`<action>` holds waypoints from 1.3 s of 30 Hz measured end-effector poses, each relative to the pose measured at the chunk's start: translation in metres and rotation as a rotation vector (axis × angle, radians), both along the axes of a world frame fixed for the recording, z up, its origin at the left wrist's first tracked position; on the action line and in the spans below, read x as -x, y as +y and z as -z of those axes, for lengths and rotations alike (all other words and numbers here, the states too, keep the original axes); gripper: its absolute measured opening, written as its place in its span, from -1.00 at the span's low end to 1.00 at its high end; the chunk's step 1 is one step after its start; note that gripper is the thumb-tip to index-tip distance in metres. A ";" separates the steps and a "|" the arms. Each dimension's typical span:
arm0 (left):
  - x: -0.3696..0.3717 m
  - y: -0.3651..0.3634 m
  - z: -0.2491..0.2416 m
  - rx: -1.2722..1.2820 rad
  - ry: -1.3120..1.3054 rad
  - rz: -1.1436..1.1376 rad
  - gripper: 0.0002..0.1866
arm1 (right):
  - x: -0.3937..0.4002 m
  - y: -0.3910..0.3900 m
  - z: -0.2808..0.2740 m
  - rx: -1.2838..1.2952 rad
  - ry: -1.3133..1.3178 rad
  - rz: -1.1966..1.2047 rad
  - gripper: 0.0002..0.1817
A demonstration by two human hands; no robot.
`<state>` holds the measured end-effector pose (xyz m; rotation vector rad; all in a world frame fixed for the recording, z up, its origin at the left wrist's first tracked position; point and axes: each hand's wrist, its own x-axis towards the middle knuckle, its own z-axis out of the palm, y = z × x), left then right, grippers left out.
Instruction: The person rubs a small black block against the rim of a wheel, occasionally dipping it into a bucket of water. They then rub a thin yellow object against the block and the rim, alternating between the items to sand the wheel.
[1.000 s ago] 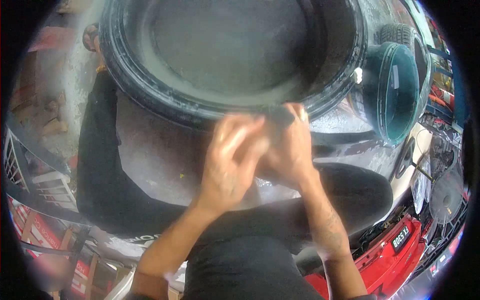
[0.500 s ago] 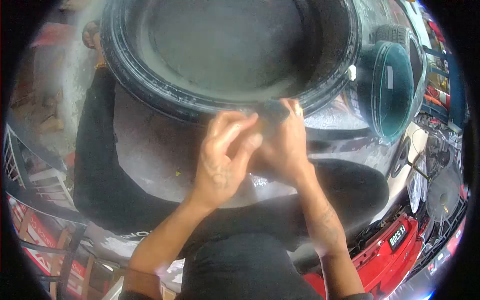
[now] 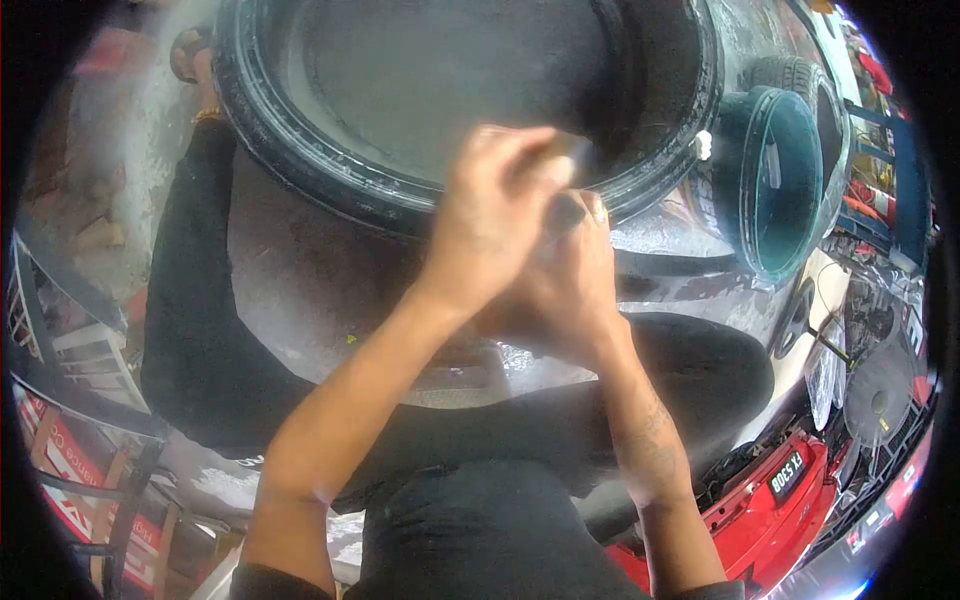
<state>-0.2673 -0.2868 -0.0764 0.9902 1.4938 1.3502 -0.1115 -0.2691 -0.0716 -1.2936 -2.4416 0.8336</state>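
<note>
A dark piece (image 3: 564, 212) is gripped in the right hand (image 3: 585, 275), its rounded end left exposed above the curled fingers, near the rim of the tub (image 3: 300, 172). Just above that end, a small blurred thing (image 3: 574, 149) is pinched between thumb and fingers of the left hand (image 3: 488, 215); what it is cannot be told. The bucket (image 3: 738, 175) is seen well apart, to the right.

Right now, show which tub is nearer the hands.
The large black tub, by the left hand and right hand; the smaller teal tub is farther right.
</note>
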 end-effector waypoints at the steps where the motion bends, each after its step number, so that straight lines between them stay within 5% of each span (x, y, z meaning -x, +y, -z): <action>1: 0.012 -0.008 0.000 -0.058 0.042 -0.048 -0.62 | 0.001 0.001 0.002 0.012 0.011 0.005 -0.45; 4: 0.032 -0.051 -0.009 0.137 -0.149 -0.086 -0.58 | -0.003 0.004 0.003 0.033 -0.054 -0.043 -0.45; 7: 0.031 -0.077 -0.011 0.103 -0.014 0.045 -0.50 | 0.001 0.002 0.000 0.056 -0.040 0.000 -0.47; 12: -0.004 -0.022 -0.006 -0.134 0.139 0.078 -0.62 | -0.004 0.001 0.007 0.021 -0.071 -0.059 -0.42; 15: 0.008 -0.060 -0.020 -0.021 0.132 0.102 -0.63 | -0.006 0.005 0.010 -0.010 -0.068 -0.093 -0.42; 21: -0.005 -0.023 -0.006 -0.117 0.128 0.096 -0.65 | -0.012 -0.004 0.010 -0.006 -0.173 -0.078 -0.31; 24: 0.007 -0.063 -0.008 -0.076 0.113 0.128 -0.64 | -0.006 0.005 0.007 0.033 -0.037 -0.099 -0.37; 28: -0.010 -0.004 0.004 -0.273 0.274 0.082 -0.68 | -0.016 -0.007 0.019 -0.166 -0.023 -0.096 -0.57; 30: -0.007 0.006 0.008 -0.219 0.122 0.054 -0.69 | -0.008 0.002 0.014 0.011 -0.046 -0.009 -0.55; 39: 0.093 -0.100 -0.001 0.088 0.161 0.040 -0.63 | -0.008 0.012 -0.003 -0.038 -0.060 -0.071 -0.45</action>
